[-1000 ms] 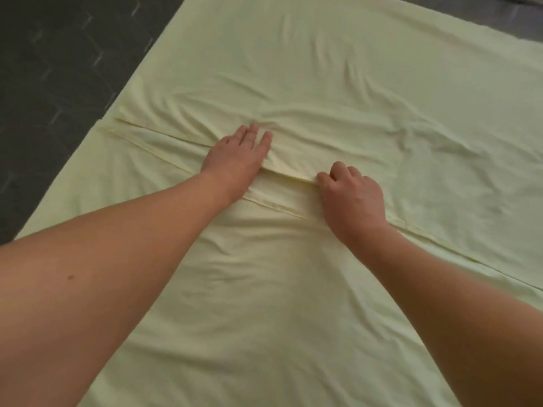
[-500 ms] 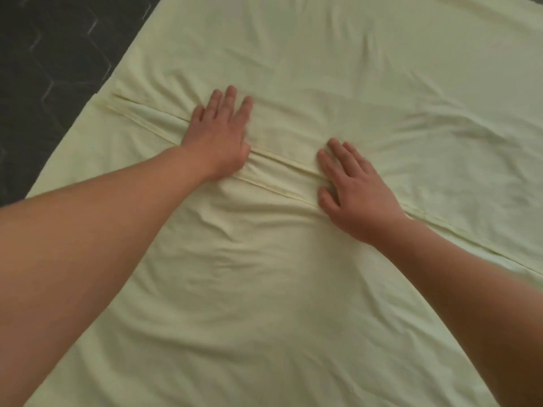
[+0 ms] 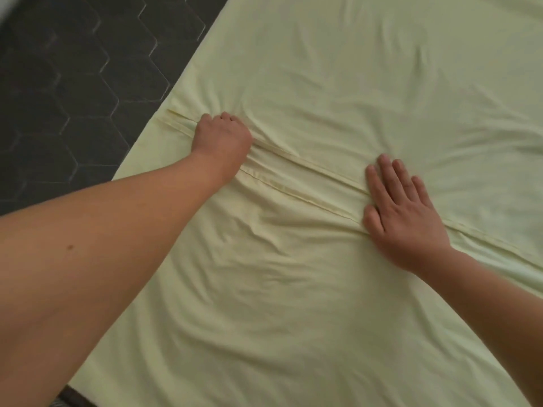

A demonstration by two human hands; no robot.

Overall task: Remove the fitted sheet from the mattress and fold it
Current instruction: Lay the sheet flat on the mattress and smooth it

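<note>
Left hand (image 3: pixel 221 139): fingers curled under into a loose fist on the hemmed edge (image 3: pixel 308 183) of the pale yellow fitted sheet (image 3: pixel 338 83); whether cloth was pinched inside, impossible to tell. Right hand (image 3: pixel 404 212): open, fingers (image 3: pixel 385 171) together, palm pressed flat across the same hem. Both arms stretched forward, left reaching farther. Sheet spread wide, creased around the hands, over a dark hexagon-patterned surface (image 3: pixel 73 83) exposed at left.

My left hand (image 3: pixel 221 142) and right hand (image 3: pixel 402 212) both sit on the hem (image 3: pixel 305 183); beyond the hem the sheet (image 3: pixel 352 83) lies open; left of it, bare dark floor (image 3: pixel 82 83).
</note>
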